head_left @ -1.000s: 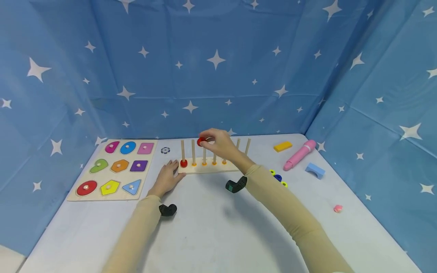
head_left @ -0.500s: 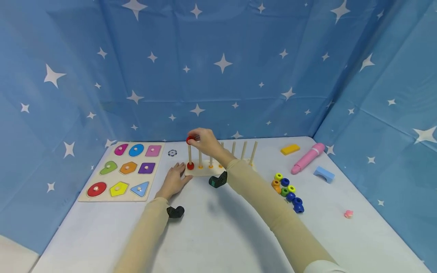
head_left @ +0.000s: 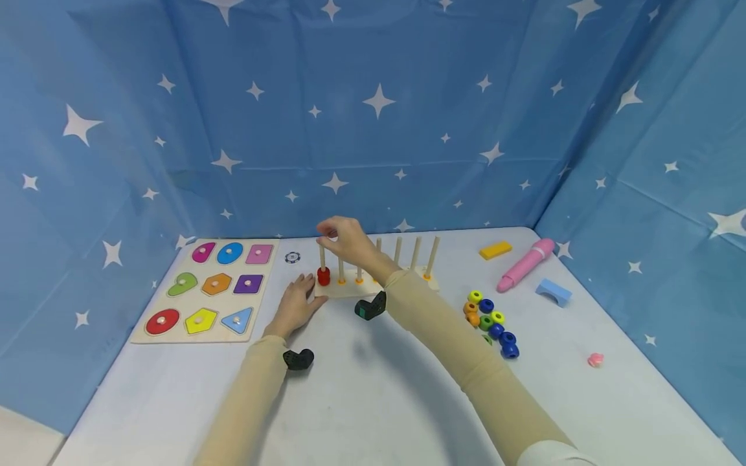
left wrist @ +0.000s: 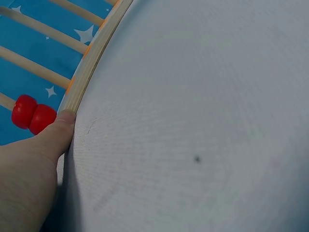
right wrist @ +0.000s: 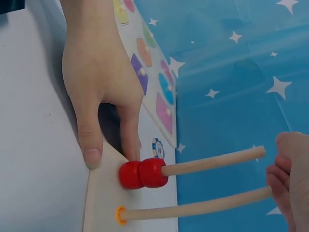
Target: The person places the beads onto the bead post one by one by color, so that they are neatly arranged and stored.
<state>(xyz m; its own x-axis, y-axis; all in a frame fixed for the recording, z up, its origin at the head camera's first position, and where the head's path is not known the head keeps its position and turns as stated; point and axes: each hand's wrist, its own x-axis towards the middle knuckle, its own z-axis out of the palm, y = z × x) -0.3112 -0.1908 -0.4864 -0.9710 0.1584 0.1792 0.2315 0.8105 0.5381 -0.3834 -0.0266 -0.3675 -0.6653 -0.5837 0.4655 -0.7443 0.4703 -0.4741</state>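
A wooden peg stand (head_left: 344,289) with a row of upright pegs stands at the back middle of the table. Two red beads (head_left: 323,276) sit one on the other at the bottom of its leftmost peg (right wrist: 212,161). My left hand (head_left: 294,307) holds the stand's left end, thumb along the front edge and fingers at the side; the thumb (left wrist: 60,128) shows in the left wrist view. Over the top of the leftmost peg is my right hand (head_left: 350,243), its fingers loosely bent with nothing between them. Its forearm hides part of the stand.
A shape puzzle board (head_left: 201,291) lies left, with a poker chip (head_left: 293,257) beside it. Several loose beads (head_left: 495,331) lie right of my right forearm. Farther right are a yellow block (head_left: 495,250), pink marker (head_left: 526,264), blue arch block (head_left: 553,292) and small pink piece (head_left: 595,360).
My right hand has moved left with a red bead to the leftmost peg and let it go. The bead has dropped onto the other red one. The left hand stays at the stand.
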